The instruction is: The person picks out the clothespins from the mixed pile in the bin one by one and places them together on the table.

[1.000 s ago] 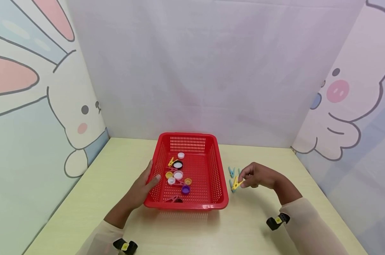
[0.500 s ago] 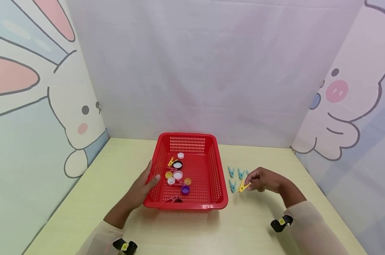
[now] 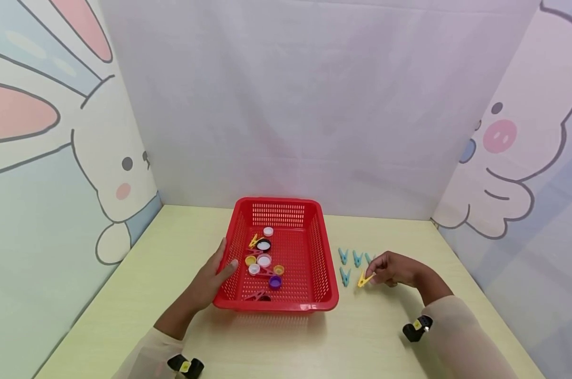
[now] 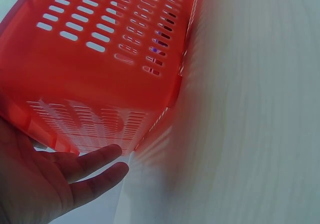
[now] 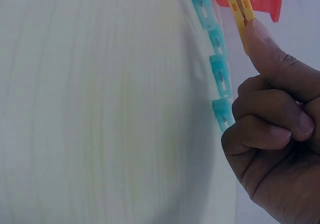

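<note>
Your right hand (image 3: 394, 269) pinches the yellow peg (image 3: 364, 279) low over the table (image 3: 314, 342), next to four blue pegs (image 3: 344, 256) already laid out. Left hand (image 3: 209, 279), fingers straight, braces the red basket (image 3: 286, 304). Looks partway done: pegs and bottle caps (image 3: 264, 260) remain inside.

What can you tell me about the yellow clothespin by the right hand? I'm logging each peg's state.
The yellow peg is a small, plastic-looking clothespin with an orange strip down its middle, seen in the right wrist view. It lies low at the table, right of the red basket, beside four blue pegs. The right hand pinches its rear end; whether it rests fully on the table is unclear.
</note>
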Demonstrator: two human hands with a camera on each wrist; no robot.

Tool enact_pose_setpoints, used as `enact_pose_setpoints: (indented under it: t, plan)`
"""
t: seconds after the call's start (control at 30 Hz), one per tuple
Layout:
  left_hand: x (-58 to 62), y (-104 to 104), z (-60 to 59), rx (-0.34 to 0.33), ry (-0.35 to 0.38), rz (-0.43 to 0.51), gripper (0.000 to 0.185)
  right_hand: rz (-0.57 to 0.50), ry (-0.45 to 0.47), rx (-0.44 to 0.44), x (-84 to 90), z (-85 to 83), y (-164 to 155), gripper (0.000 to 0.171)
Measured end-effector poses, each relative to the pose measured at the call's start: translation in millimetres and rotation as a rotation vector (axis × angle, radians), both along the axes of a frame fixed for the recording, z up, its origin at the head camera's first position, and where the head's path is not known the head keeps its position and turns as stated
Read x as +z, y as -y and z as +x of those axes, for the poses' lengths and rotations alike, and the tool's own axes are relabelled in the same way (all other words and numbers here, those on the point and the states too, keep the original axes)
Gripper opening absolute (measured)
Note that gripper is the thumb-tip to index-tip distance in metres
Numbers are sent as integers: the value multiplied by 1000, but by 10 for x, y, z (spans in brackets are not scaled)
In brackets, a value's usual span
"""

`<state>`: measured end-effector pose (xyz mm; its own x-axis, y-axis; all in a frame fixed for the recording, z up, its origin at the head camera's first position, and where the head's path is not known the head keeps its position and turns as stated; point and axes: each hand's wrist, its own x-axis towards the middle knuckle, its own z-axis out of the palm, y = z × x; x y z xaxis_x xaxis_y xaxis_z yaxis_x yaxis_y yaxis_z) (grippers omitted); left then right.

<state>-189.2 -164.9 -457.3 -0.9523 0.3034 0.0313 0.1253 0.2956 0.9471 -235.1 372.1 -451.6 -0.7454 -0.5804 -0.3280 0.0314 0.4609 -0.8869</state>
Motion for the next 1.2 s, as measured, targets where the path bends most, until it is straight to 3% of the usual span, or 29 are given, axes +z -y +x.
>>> enact_pose_setpoints:
  t: [0.63,1.2]
  plan:
    - [13,-2,11,-6,-2,5,100,209,-44,-54,36,-42,168,15]
    - [7,-1,15,-1,-7,-2,101,210,-124,-158,-10,-70,197,16]
